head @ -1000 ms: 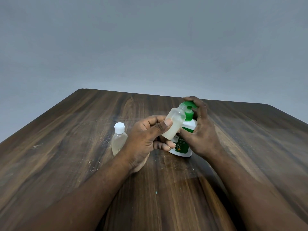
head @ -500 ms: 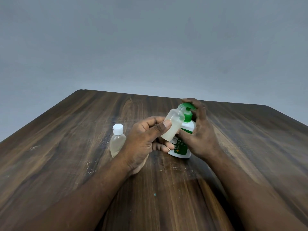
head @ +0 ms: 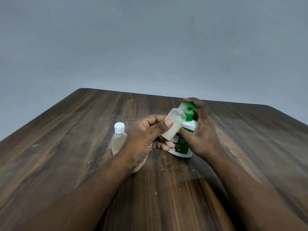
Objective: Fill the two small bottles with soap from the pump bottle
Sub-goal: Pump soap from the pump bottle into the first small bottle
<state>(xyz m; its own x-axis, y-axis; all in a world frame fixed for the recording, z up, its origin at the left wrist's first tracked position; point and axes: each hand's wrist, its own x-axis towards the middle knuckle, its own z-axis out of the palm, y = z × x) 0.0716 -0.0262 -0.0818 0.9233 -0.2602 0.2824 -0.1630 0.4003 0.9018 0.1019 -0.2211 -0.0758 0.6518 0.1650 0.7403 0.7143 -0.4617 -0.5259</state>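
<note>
My left hand [head: 146, 135] grips a small open translucent bottle [head: 175, 124], tilted so its neck sits under the green pump spout. Pale soap fills its lower part. My right hand [head: 198, 130] wraps the white pump bottle [head: 183, 147] with a green label, and its fingers curl over the green pump head [head: 190, 107]. The pump bottle stands on the wooden table [head: 83, 147]. A second small bottle [head: 118, 139] with a white cap stands upright left of my left hand, holding pale liquid.
The dark wooden table reaches its far edge just beyond the bottles, with a plain grey wall behind. Small scratches and specks mark the tabletop near my forearms.
The pump head has risen a little under my right fingers. The hands and both small bottles have barely moved.
</note>
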